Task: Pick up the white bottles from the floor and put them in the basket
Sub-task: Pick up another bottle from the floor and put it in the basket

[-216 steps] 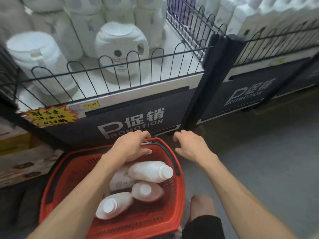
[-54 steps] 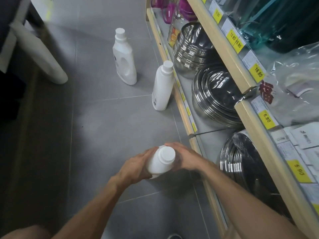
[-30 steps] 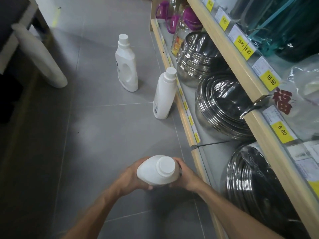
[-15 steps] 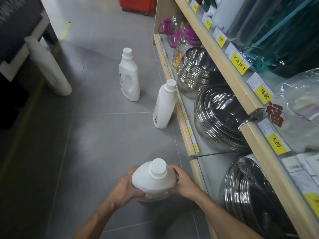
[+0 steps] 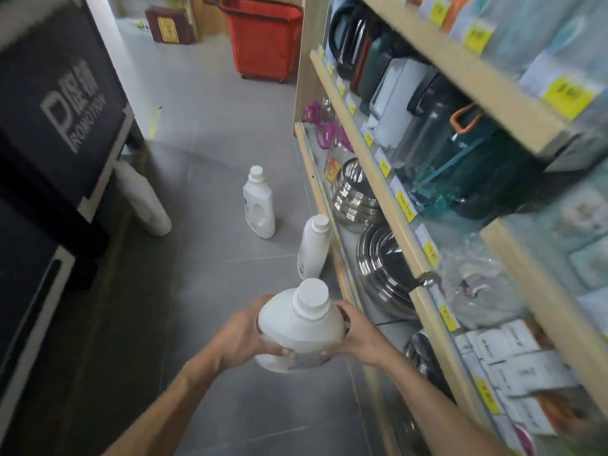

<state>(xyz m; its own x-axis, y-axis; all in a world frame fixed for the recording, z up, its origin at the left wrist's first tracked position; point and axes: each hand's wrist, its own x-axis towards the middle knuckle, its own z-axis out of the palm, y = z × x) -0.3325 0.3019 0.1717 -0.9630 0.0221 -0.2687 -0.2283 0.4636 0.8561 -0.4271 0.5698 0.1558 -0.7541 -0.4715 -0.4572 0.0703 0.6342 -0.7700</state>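
Head view down the aisle: shelving [image 5: 424,281] lines the right edge of the floor [image 5: 214,126], and the red basket [image 5: 263,44] waits at its far end. One white bottle [image 5: 299,327] is held clear of the floor, cap up. The left hand [image 5: 243,334] and right hand [image 5: 358,334] curl round its wide body, probably for steady carrying. Two others stand beyond: the handled bottle [image 5: 259,205] mid-floor, the slim bottle [image 5: 312,248] just beside the shelving's foot.

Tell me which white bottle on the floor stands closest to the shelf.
The slim bottle right beside the bottom edge of the shelf; the handled bottle stands out in the open aisle.
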